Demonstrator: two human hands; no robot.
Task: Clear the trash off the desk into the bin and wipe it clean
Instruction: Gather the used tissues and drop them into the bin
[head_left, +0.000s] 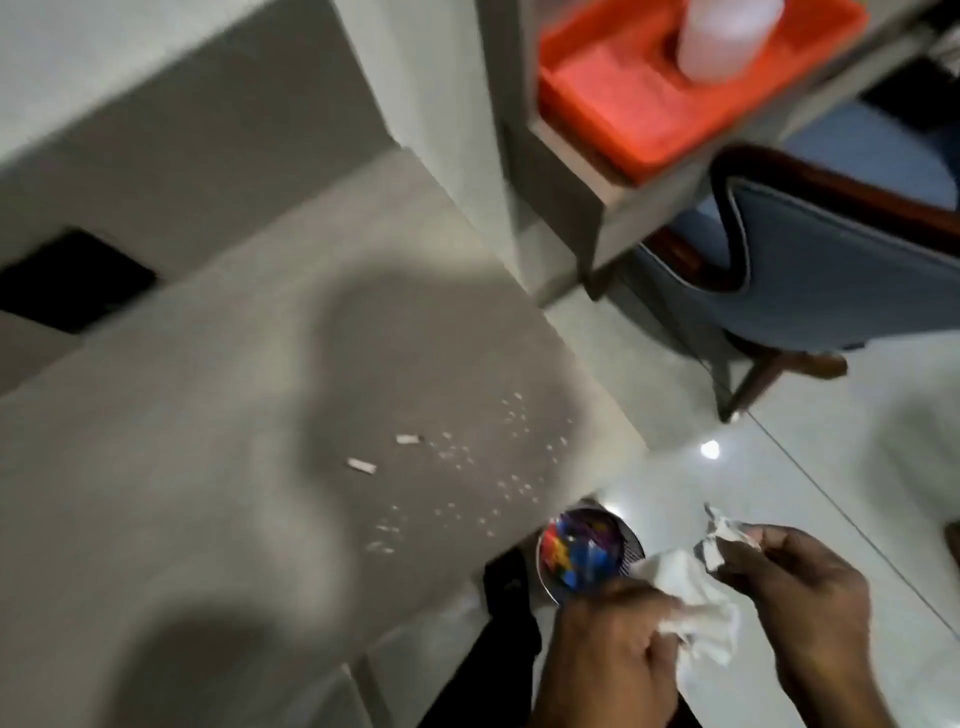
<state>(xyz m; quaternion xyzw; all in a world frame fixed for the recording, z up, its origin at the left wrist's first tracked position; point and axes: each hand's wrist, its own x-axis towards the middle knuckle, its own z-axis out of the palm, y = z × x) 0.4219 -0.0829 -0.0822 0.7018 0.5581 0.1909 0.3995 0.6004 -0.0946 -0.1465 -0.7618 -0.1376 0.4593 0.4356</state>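
Observation:
The grey desk (218, 467) carries two small white paper bits (361, 465) and several scattered white crumbs (467, 467) near its right edge. Beside that edge, on the floor, stands a round metal bin (587, 551) holding colourful wrappers. My left hand (613, 649) grips a white cloth (696, 608) just in front of the bin. My right hand (800, 587) pinches a crumpled scrap of white paper (727, 535) to the right of the bin, above the floor. The whole view is motion-blurred.
An orange tray (649, 98) with a white bottle (727, 36) sits on a shelf at the upper right. A blue chair (831, 270) with wooden legs stands behind the bin. Glossy white floor tiles (831, 467) spread to the right. A dark opening (72, 280) lies at far left.

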